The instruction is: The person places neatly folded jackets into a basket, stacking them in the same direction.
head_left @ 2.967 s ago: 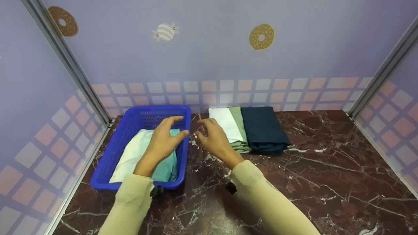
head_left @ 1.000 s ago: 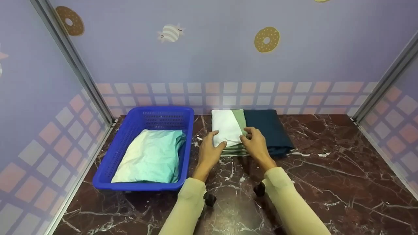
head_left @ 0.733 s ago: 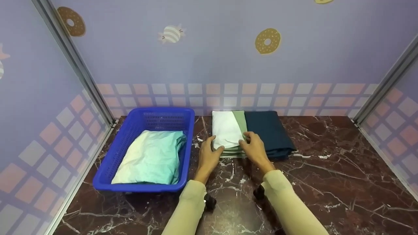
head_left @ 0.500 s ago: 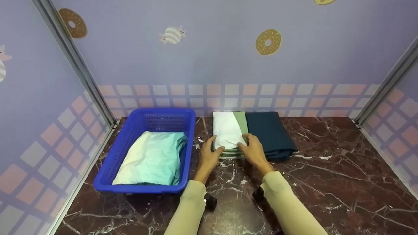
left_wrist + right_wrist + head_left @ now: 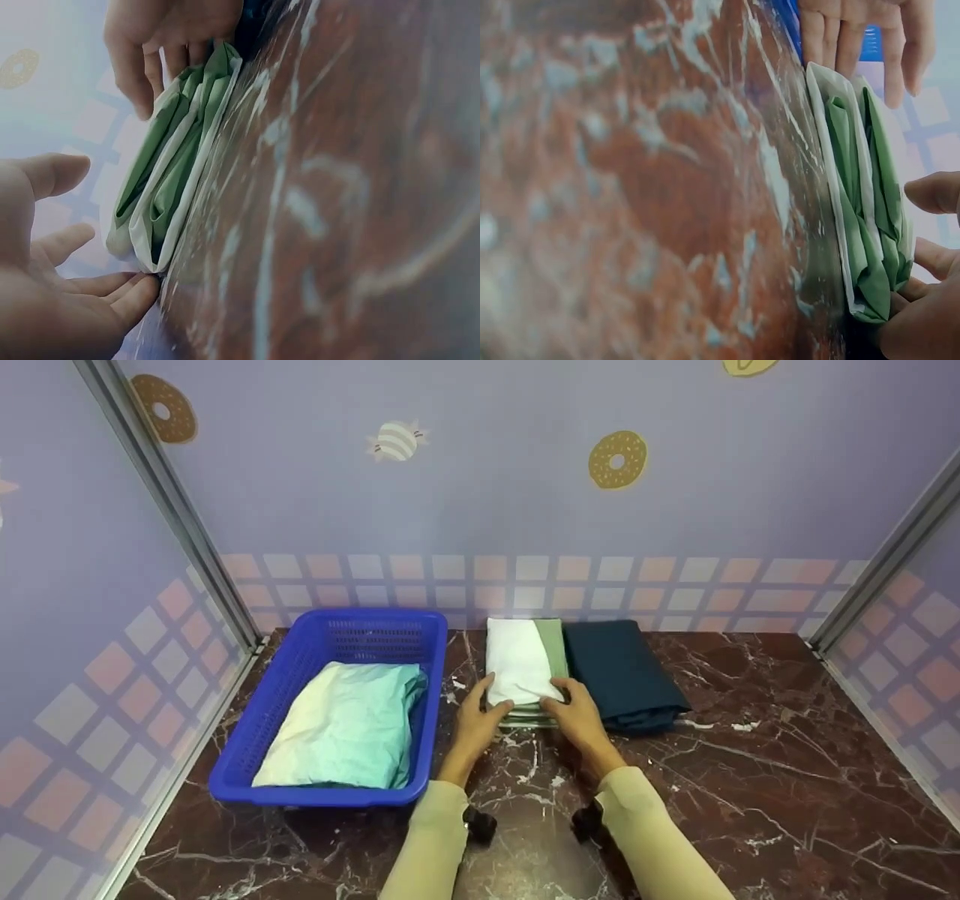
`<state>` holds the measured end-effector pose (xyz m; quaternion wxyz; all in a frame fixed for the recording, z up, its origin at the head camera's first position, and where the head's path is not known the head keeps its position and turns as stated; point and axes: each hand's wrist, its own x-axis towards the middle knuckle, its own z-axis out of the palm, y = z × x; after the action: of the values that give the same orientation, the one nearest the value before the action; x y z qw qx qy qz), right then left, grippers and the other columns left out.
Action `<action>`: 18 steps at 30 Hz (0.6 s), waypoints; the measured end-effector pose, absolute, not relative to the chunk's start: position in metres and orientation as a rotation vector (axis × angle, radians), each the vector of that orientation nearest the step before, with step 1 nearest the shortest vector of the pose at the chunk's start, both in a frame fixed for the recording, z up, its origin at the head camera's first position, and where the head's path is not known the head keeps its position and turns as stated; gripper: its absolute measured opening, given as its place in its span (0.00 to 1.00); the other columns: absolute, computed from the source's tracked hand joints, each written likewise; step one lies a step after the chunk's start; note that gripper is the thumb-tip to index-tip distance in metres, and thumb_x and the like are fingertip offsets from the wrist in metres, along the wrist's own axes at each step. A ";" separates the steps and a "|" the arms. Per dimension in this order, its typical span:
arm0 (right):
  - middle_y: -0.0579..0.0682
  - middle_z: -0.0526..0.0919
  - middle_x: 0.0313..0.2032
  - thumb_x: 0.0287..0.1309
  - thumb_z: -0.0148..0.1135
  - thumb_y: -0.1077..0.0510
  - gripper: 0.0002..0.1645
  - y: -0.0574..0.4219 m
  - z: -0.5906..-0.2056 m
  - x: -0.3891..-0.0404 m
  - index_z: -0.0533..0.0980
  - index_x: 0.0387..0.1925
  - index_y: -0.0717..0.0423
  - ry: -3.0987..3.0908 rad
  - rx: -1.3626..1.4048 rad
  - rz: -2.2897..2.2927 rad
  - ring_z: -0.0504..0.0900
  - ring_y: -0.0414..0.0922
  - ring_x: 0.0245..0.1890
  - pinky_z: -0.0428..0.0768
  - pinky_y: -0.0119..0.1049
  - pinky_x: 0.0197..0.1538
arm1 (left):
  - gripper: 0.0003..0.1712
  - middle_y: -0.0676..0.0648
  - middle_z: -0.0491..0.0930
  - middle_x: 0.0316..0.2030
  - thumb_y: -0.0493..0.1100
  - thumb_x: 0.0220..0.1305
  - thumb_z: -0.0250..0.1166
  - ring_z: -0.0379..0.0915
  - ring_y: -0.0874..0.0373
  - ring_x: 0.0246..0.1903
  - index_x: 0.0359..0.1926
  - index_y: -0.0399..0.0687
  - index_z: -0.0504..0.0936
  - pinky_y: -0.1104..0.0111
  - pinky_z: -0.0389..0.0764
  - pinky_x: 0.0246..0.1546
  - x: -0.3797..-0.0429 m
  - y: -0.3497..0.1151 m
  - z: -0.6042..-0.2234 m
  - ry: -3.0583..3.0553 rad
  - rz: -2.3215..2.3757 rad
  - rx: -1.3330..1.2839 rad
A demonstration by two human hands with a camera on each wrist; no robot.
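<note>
A folded white-and-green cloth (image 5: 523, 660) lies on the marble-patterned table near the back wall. My left hand (image 5: 475, 721) is at its left front corner and my right hand (image 5: 576, 716) at its right front corner. In the left wrist view, the left fingertips (image 5: 139, 292) touch the cloth's lower side edge, with the thumb apart from it. The right wrist view shows the right fingers (image 5: 922, 315) along the opposite edge and the green layers (image 5: 851, 187) facing front. Beside the right hand lies a folded navy cloth (image 5: 622, 675), slightly slanted.
On the left stands a blue plastic basket (image 5: 225, 780) holding a crumpled white-to-aqua cloth (image 5: 349, 727). A patterned back wall (image 5: 510, 472) rises right behind the cloths, and side panels bound the table (image 5: 787, 765) at left and right.
Both hands have moved right, from over and beside the basket to the white-and-green cloth. The cloth in the basket now lies more spread out. The navy cloth's front has shifted slightly right.
</note>
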<state>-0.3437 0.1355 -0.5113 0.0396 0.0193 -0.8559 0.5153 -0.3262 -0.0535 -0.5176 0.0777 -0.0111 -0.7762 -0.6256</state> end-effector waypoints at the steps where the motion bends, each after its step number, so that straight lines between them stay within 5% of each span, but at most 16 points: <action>1: 0.67 0.72 0.68 0.71 0.64 0.57 0.30 0.135 -0.511 -0.343 0.74 0.69 0.66 -2.615 0.057 1.584 0.69 0.63 0.71 0.66 0.58 0.72 | 0.37 0.32 0.72 0.71 0.41 0.67 0.69 0.77 0.34 0.59 0.75 0.39 0.72 0.46 0.78 0.60 -0.327 -0.055 -0.518 -2.323 -1.881 -0.032; 9: 0.65 0.73 0.67 0.71 0.64 0.57 0.29 0.135 -0.513 -0.338 0.74 0.69 0.63 -2.536 0.007 1.719 0.72 0.60 0.68 0.72 0.58 0.66 | 0.36 0.30 0.71 0.71 0.39 0.67 0.69 0.66 0.35 0.71 0.74 0.34 0.72 0.47 0.65 0.72 -0.328 -0.057 -0.521 -2.292 -1.885 -0.075; 18: 0.67 0.71 0.67 0.72 0.62 0.56 0.29 0.128 -0.515 -0.329 0.74 0.69 0.64 -2.529 -0.047 1.595 0.74 0.62 0.64 0.75 0.58 0.63 | 0.38 0.32 0.71 0.72 0.39 0.66 0.68 0.65 0.36 0.72 0.75 0.36 0.71 0.47 0.64 0.72 -0.325 -0.060 -0.518 -2.282 -1.868 -0.015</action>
<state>-0.3285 0.1283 -0.5150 0.0755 -0.0155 -0.8434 0.5317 -0.3248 -0.0603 -0.5181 0.0961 -0.0051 -0.7701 -0.6306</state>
